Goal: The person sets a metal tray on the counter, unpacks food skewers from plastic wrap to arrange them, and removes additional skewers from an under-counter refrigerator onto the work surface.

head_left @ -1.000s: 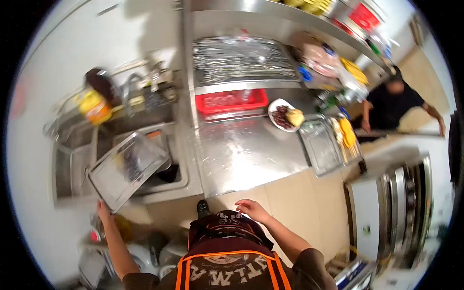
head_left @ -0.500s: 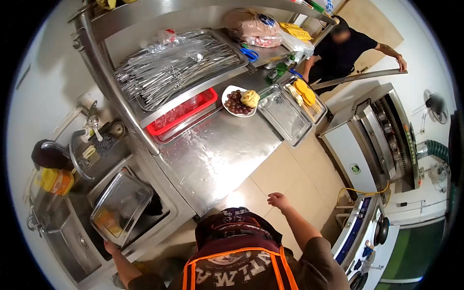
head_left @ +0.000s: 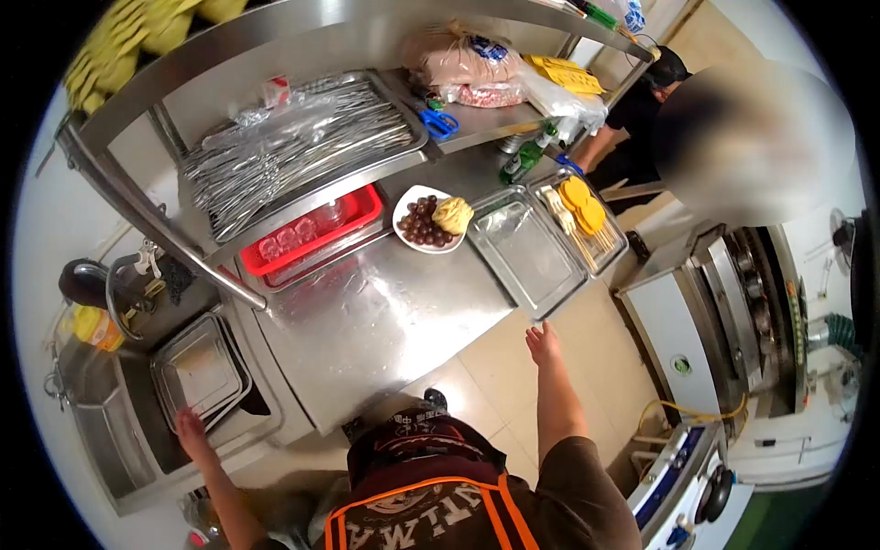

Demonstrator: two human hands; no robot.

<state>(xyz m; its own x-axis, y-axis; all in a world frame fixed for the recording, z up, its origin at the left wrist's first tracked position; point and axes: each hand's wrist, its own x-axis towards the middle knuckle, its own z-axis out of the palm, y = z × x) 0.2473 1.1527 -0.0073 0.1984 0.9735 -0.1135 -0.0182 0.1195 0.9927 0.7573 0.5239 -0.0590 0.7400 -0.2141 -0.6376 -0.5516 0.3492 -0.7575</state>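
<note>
My left hand (head_left: 194,433) is open at the near rim of a metal tray (head_left: 200,368) that lies in the sink; the fingers hold nothing that I can make out. My right hand (head_left: 543,343) is open, its fingers reaching up just below the near corner of an empty-looking metal tray (head_left: 527,247) on the counter's right end. Whether the fingertips touch that corner is unclear. Beside this tray lies a smaller tray with yellow slices (head_left: 588,216) and wooden sticks. A white plate (head_left: 403,209) holds dark round fruits and a pale yellow item.
Skewers fill a tray (head_left: 417,128) on the shelf above a red basket (head_left: 371,206). A green bottle (head_left: 522,162) stands behind the right trays. Another person (head_left: 632,137) is beyond the counter's right end. An oven (head_left: 683,321) stands at the right.
My left hand has let go of the tray, which now lies in the sink. My right hand has moved up to the counter tray's corner. The view has turned to the right.
</note>
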